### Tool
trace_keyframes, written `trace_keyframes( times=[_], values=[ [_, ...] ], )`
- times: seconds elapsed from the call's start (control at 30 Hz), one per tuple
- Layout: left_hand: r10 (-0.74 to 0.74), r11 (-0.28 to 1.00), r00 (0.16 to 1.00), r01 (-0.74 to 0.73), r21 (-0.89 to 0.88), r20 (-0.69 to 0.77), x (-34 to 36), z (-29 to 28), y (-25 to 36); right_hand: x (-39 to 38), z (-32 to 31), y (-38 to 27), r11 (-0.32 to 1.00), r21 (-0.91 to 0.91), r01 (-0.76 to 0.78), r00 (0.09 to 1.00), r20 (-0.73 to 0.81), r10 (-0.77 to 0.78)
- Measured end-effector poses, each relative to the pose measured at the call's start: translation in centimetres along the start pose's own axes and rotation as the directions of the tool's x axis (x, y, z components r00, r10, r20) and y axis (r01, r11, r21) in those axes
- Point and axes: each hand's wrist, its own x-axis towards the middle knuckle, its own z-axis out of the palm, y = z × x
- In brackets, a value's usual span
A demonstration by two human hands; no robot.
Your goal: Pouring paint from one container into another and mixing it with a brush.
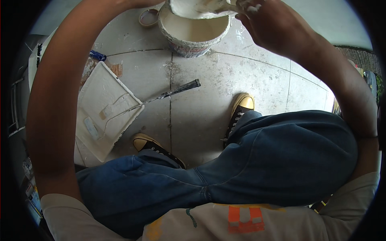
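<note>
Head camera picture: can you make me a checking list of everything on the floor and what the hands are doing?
Surface: grey tiled floor, stained and speckled with white paint.
Job's things: paint bucket holding white paint; a paint-coated lid held tilted over it.
Clutter: white paint tray with a long-handled tool resting across its edge; tape roll beside the bucket; small blue object above the tray.
Grippers: right hand grips the lid's edge, fingers smeared white; left hand mostly out of frame at the top edge, grip unclear.
Cables: nothing seen.
Surroundings: person crouching in blue jeans and black sneakers.
</note>
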Motion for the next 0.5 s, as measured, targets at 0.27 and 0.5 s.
trace_keyframes(
  times=[0.27, 0.5],
  values=[
    [0.108, 0.984, 0.994, -0.105, 0.145, -0.013, 0.2, 0.6, -0.2, 4.7, 9.2, 1.2, 0.920, -0.264, -0.291, 0.643, -0.766, -0.016],
    [0.056, 0.991, 0.998, -0.052, 0.123, -0.025, 0.2, 1.1, 0.5, 7.8, 7.2, 1.3, 0.988, -0.127, -0.089, 0.905, -0.424, 0.027]
  ],
)
